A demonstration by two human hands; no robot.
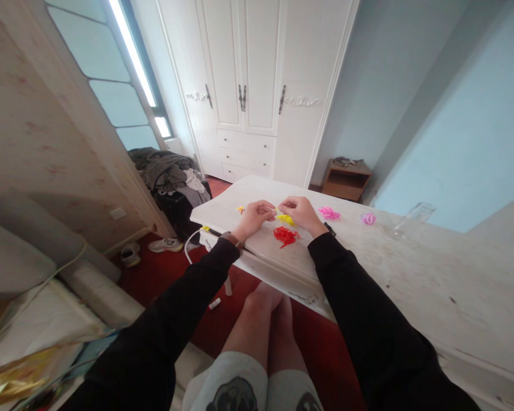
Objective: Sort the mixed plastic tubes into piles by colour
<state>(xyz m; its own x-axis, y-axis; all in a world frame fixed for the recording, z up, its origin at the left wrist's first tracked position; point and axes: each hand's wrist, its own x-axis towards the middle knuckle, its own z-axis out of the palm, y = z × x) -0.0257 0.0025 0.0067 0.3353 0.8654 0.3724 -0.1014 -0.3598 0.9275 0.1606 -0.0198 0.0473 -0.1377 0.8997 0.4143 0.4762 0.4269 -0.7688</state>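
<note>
Above the white table (pixel 223 208), my left hand (pixel 258 218) and my right hand (pixel 298 211) face each other with fingertips pinched and almost meeting. Between the fingertips shows a small yellow strip (pixel 277 210), too small to make out clearly. A pile of yellow strips (pixel 286 219) lies just below the right fingers. Nearer to me is a heap of red strips (pixel 285 236). Pink strips (pixel 329 213) lie to the right of my right hand. Left of my left hand are a few small yellow and red pieces (pixel 240 209).
A pink-and-white roundish item (pixel 368 218) and a clear glass vessel (pixel 415 220) stand further right on the table. A small black object (pixel 329 229) lies beside my right wrist. A white cable (pixel 187 245) hangs at the table's left edge. Behind stands a white wardrobe (pixel 257 74).
</note>
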